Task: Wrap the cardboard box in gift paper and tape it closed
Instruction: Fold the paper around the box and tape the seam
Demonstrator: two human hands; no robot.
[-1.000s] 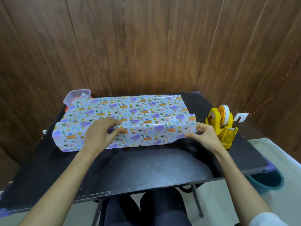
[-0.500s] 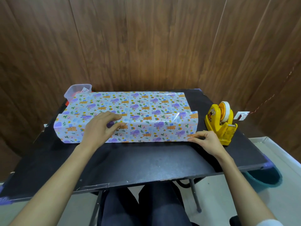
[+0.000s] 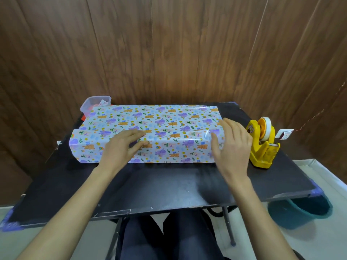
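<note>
A long box covered in patterned gift paper [image 3: 165,126], white with purple and orange animals, lies across the far half of the black table [image 3: 169,182]. The cardboard itself is hidden under the paper. My left hand [image 3: 122,145] lies flat on the near top edge of the wrapped box, fingers straight, pressing the folded paper flap down. My right hand [image 3: 232,145] is at the box's right end, fingers straight and spread, over the paper's top right corner. A yellow tape dispenser [image 3: 262,143] with a roll of tape stands just right of the box.
A small clear plastic tub [image 3: 93,106] sits at the table's back left corner behind the box. A wood-panel wall rises right behind the table. A teal bucket [image 3: 298,212] stands on the floor at the right. My knees are under the near table edge.
My right hand rose from the table at the box's lower right corner up to the top of its right end. The left hand stayed pressed on the flap.
</note>
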